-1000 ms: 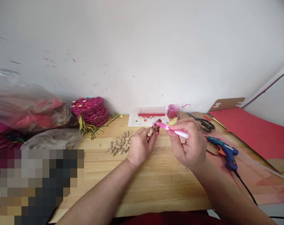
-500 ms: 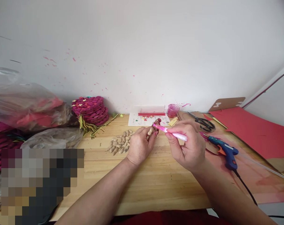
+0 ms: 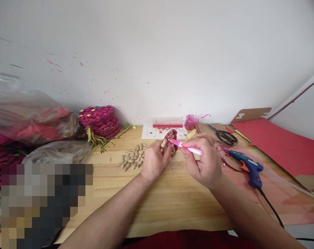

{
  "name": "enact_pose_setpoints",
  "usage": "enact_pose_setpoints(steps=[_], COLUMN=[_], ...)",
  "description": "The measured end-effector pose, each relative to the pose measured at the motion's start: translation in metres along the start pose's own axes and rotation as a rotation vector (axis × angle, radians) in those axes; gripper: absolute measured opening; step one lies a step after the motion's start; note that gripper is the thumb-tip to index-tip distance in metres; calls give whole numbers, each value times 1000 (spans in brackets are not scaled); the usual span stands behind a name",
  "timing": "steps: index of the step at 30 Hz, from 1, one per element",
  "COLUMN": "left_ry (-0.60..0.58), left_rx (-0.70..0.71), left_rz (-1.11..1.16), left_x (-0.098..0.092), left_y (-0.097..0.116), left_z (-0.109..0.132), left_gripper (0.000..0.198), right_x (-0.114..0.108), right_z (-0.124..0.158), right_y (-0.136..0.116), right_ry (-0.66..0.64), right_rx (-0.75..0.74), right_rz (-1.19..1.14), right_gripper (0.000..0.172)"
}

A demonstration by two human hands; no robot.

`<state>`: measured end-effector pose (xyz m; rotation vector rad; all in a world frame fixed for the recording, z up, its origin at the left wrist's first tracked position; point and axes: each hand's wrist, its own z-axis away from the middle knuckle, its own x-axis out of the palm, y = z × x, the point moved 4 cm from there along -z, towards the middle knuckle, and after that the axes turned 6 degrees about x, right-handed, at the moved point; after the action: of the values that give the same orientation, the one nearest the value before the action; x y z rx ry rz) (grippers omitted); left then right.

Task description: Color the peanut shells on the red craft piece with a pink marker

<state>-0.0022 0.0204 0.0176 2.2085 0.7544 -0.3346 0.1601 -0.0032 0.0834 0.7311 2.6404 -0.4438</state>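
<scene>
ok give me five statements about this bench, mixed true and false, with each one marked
1. The left hand holds a clump of peanuts. True.
2. The glue gun is in the left hand. False: it lies to the right of both hands.
3. The right hand holds a pink-tipped white tool. True.
4. The scissors lie beyond the glue gun. True.
5. The red card is at far left. False: it is on the right.

I see soft, even light on the wall [image 3: 157, 52], faint shadow beside the left arm [image 3: 115, 209], a darkened upper-right corner, and coarse pixelation lower left.
</scene>
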Motion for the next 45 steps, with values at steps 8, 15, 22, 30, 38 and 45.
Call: enact_pose_setpoints(steps=[8,15,22,30,38,45], left_ry=[-54,-69,-61,-84,-82,-102], left_rx=[-89,-232,-296,-385,-408,-456], left_rz=[9,101,175,291,387,459], left_x=[2,3,3,7,9,11], left_y=[-1,-3,-3,-4,-4,-5], left_z=[0,2,2,4,5,7], left_gripper=[26,34,36,38,38,37], right_x=[1,0,3,5,6,7], right_z=[0,2,2,5,9,11], right_y=[3,4,9,14,23,25], right_ry=[2,34,-2,9,34,29], right_rx=[0,-3,59,103,174,184], right_rz=[-6,16,-25,-95,-122,-87], right_gripper=[16,17,14,16,13,11])
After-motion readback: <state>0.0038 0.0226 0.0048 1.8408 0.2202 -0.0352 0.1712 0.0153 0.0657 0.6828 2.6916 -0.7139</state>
